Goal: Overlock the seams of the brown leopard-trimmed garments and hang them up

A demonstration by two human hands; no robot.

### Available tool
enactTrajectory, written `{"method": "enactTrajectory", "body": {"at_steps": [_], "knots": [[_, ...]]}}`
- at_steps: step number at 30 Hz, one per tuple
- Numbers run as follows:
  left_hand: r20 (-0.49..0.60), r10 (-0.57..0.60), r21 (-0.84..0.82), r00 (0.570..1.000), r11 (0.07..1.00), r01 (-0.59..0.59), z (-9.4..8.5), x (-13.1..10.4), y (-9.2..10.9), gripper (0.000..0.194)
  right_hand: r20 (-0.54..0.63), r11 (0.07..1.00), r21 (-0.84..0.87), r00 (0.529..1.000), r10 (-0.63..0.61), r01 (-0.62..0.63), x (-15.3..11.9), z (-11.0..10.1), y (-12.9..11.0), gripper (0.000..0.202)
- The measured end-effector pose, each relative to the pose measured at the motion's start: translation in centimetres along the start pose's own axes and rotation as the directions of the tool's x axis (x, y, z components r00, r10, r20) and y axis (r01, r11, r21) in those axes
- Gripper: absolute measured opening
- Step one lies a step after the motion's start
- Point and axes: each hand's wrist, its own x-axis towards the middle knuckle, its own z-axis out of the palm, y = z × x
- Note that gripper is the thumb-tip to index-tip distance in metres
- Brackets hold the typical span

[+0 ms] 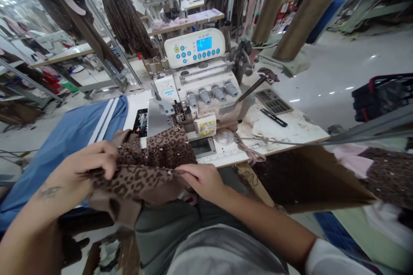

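Note:
A brown leopard-print fabric piece (138, 180) stretches between my two hands in front of a white overlock sewing machine (206, 79). My left hand (97, 165) is closed on its left end, fingers curled over the cloth. My right hand (203, 180) pinches the fabric's upper edge on the right, thumb on top. Part of the print cloth lies on the machine bed, its far edge close below the presser foot (177, 122). Whether the foot presses on it I cannot tell. Plain brown cloth hangs below my left hand.
Blue cloth with white stripes (97, 124) covers the table's left side. Black tweezers (273, 117) lie on the right of the tabletop. A phone (140, 122) lies left of the machine. Below right stands an open cardboard box (309, 180). Hanging garments fill the background.

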Motion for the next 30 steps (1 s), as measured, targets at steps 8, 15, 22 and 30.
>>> {"method": "enactTrajectory", "body": {"at_steps": [8,15,22,30], "knots": [[0.133,0.058,-0.285,0.989,0.958,-0.018,0.0,-2.5,-1.8,0.016,-0.033,0.967,-0.048,0.967,-0.254,0.252,-2.4,0.1,1.0,0.03],[0.041,-0.044,0.01,0.998,0.999,0.044,9.6,1.6,-0.6,0.015,0.034,0.966,0.159,0.979,0.203,-0.206,-3.8,0.0,1.8,0.042],[0.11,-0.088,0.055,0.99,0.995,0.083,10.4,3.9,-1.3,0.012,0.164,0.981,0.166,0.984,0.075,-0.102,-5.4,2.2,3.1,0.042],[0.059,-0.236,0.065,0.97,0.971,0.232,11.0,4.0,-1.2,0.015,0.197,0.92,0.288,0.956,0.217,-0.267,-5.9,1.8,3.6,0.036]]}}
